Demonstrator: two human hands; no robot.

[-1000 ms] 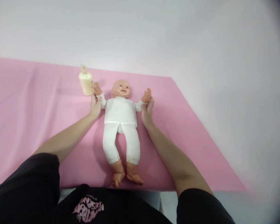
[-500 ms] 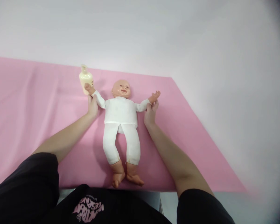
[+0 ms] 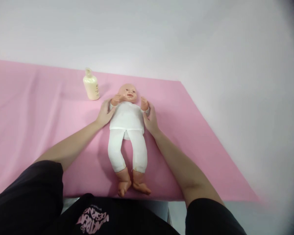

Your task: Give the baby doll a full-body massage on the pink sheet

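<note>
A pink sheet (image 3: 39, 130) covers the surface and carries everything here. Toward its far edge, left of centre, a cream bottle (image 3: 91, 86) stands upright, apart from the doll and from both hands.

Just right of the bottle and a little nearer, the left hand (image 3: 105, 112) lies against the doll's arm on that side. Its fingers (image 3: 110, 112) curl around the white sleeve and press the arm in toward the chest; the hand is closed on that arm, with the doll's small fist sticking up above the fingertips, close to the chin.

The doll (image 3: 127, 130) lies on its back in the middle of the sheet, head toward the far edge and bare feet at the near edge, close to the person's dark shirt. It wears a white top and white trousers. The legs lie straight and slightly apart, the feet turned out. Both of its arms are folded in, with the fists raised on either side of the face.

On the other side of the doll, the right hand (image 3: 149, 117) mirrors the first. It wraps around the doll's other sleeve and holds that arm against the torso, thumb on the front of the top, closed on the arm. Both forearms run from the near edge up to the doll's shoulders.
</note>
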